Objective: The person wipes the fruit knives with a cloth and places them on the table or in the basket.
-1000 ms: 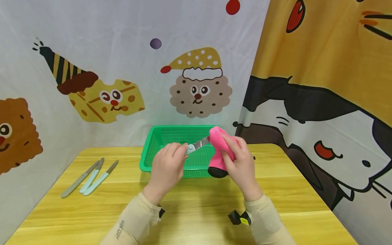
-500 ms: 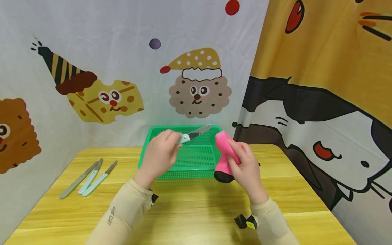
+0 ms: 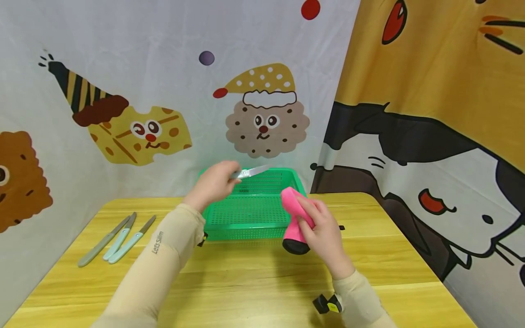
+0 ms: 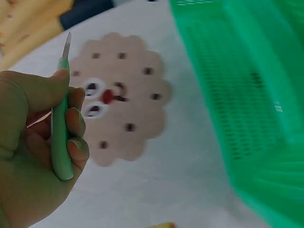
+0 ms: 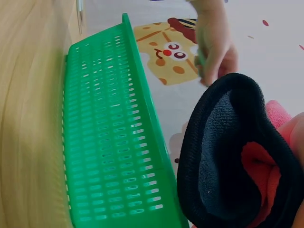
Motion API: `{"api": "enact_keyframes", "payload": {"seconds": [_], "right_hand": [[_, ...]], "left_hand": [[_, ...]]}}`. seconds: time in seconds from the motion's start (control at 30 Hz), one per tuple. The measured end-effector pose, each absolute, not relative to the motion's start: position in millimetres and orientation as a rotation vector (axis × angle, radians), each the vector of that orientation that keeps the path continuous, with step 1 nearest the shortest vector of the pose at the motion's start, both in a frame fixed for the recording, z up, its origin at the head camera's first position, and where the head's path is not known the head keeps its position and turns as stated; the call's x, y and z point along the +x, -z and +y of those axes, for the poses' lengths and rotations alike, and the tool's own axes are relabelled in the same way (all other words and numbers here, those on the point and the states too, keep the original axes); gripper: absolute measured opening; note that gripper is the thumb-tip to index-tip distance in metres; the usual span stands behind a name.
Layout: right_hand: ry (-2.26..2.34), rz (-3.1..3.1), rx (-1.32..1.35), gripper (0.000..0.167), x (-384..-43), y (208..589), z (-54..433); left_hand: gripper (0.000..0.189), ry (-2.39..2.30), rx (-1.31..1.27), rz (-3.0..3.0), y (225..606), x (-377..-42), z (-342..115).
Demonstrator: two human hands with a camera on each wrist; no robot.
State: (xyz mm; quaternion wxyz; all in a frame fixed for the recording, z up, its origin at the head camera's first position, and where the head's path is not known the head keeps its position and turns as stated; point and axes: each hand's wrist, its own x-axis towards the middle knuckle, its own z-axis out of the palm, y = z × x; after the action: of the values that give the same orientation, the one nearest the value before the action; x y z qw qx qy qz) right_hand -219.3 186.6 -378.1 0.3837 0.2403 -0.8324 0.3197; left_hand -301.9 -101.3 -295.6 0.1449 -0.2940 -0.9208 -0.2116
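My left hand (image 3: 215,182) grips a small knife (image 3: 257,171) by its pale mint handle, above the back left part of the green basket (image 3: 246,233). The blade points right. In the left wrist view, fingers and thumb wrap around the knife handle (image 4: 60,137). My right hand (image 3: 324,230) pinches a pink sock-like cloth (image 3: 293,202) with a black cuff, over the basket's front right corner. The cuff (image 5: 192,156) hangs down and gapes open in the right wrist view, showing a hollow inside. Knife and cloth are apart.
Several knives lie at the table's left: a grey-handled knife (image 3: 100,246) and two mint-handled ones, the rightmost knife (image 3: 131,243) a little apart. The wooden table (image 3: 246,282) meets a printed curtain (image 3: 164,68) behind the basket.
The blade was against the pink cloth a second ago; it has come away. My left hand has moved up and left, then farther over the basket. The right hand still holds the cloth, slightly lower.
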Motion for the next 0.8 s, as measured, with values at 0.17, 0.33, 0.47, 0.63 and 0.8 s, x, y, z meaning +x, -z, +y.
{"api": "enact_keyframes", "payload": {"seconds": [0.17,0.33,0.47,0.63,0.8], "right_hand": [[-0.796,-2.122,0.628,0.052,-220.3,381.9,187.0],[-0.784,-2.127,0.622,0.050,-219.3,383.3,186.7],[-0.785,-2.132,0.613,0.050,-219.5,384.6,186.1],[-0.781,-2.143,0.615,0.051,-219.9,386.3,185.1],[-0.773,-2.148,0.616,0.053,-219.7,387.3,183.9]], "left_hand": [[0.011,0.641,-0.840,-2.787,323.3,-320.3,-103.3],[0.011,0.568,-0.853,-2.898,350.7,-328.0,-105.8],[0.012,0.519,-0.893,-2.951,369.0,-330.4,-106.3],[0.011,0.486,-0.964,-2.997,383.9,-330.8,-104.2],[0.013,0.485,-1.048,-3.029,390.7,-329.7,-103.2]]}}
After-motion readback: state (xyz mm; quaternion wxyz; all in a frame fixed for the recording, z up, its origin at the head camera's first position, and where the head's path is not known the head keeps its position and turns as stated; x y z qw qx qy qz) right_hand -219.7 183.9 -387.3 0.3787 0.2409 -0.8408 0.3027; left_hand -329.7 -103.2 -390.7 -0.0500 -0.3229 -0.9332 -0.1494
